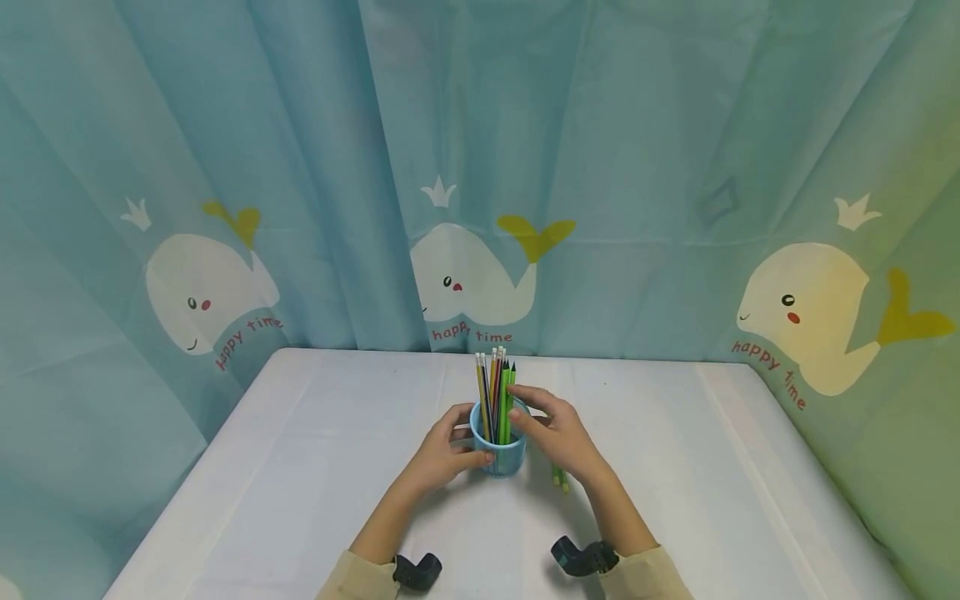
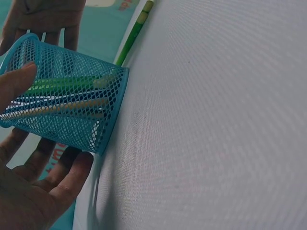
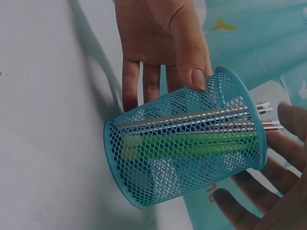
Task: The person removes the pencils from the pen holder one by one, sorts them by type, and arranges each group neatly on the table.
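A light-blue mesh pencil cup (image 1: 504, 458) stands upright on the table with several pencils inside. My left hand (image 1: 442, 454) grips its left side, thumb (image 3: 192, 52) across the front and fingers behind. Green pencils (image 3: 196, 143) with dark points upward stand beside striped pencils (image 1: 489, 400) with white eraser ends up. At the right of the rim is my right hand (image 1: 558, 429), thumb and forefinger spread apart beside the green pencils. Its other fingers (image 3: 254, 184) extend loosely past the cup's rim in the right wrist view.
A few more green pencils (image 1: 560, 478) lie on the white table (image 1: 337, 467) to the right of the cup, partly hidden under the right forearm. A blue curtain (image 1: 637, 167) with whale prints hangs behind the table. Dark cameras (image 1: 583, 557) are strapped to both wrists.
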`<control>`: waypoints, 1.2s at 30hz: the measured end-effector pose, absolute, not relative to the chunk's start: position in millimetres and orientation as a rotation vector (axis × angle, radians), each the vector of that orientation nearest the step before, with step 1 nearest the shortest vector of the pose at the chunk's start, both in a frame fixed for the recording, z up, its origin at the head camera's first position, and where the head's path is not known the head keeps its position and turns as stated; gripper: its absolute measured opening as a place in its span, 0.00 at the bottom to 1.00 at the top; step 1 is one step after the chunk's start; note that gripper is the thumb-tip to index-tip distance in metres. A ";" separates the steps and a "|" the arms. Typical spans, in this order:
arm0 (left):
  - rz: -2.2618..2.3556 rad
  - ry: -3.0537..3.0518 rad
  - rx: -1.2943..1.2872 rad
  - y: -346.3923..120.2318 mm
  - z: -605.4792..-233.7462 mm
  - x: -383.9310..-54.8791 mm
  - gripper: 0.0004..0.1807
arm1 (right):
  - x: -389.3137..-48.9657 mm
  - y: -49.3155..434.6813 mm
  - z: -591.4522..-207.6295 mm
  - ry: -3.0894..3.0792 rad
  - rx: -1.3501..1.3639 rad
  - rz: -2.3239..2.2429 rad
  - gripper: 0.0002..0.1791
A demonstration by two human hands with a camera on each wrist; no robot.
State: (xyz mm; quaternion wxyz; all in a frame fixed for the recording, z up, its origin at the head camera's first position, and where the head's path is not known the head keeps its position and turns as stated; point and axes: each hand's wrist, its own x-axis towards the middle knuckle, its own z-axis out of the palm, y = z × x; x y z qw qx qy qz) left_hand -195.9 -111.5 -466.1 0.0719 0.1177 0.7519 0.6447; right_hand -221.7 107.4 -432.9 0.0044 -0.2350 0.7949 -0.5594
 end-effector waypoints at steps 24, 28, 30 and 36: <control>1.926 2.266 0.355 -111.9 -467.3 -194.4 0.42 | -221.7 122.3 -419.7 2.125 -0.546 -2.378 0.25; 1.929 2.264 0.354 -111.4 -467.2 -194.9 0.42 | -222.5 125.0 -418.0 2.058 -0.374 -2.502 0.25; 1.930 2.265 0.355 -111.3 -466.8 -195.0 0.42 | -223.9 126.3 -417.8 2.026 -0.305 -2.543 0.24; 1.940 2.259 0.369 -111.9 -467.4 -194.9 0.41 | -226.3 129.7 -416.6 1.897 -0.157 -2.637 0.26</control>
